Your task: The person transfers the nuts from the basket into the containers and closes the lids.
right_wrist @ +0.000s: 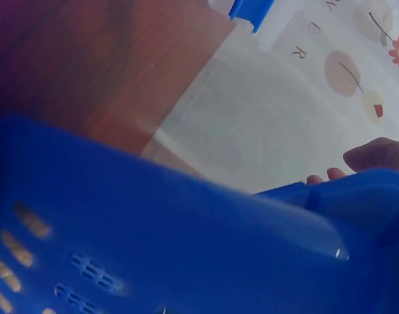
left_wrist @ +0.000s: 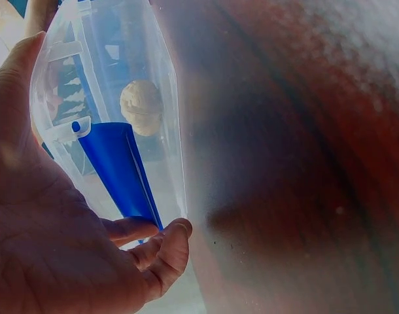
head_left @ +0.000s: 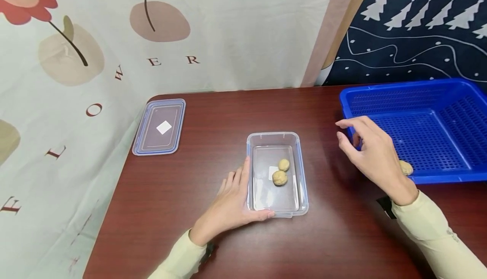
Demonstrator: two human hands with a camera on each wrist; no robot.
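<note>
A clear plastic container with a blue-tinted rim stands on the table. Two walnuts lie inside it, touching or nearly so. My left hand holds its near left corner, fingers along the left wall and thumb across the front. Over the left edge of a blue plastic basket hovers my right hand, thumb and fingers spread apart with nothing visible between them. Another walnut sits in the basket by its near side, partly hidden by that hand. In the right wrist view the basket wall covers much of the hand.
A clear lid with a blue rim and a white label lies on the far left of the brown table. Behind the table hangs a flower-print curtain. A dark cloth with white trees hangs behind the basket.
</note>
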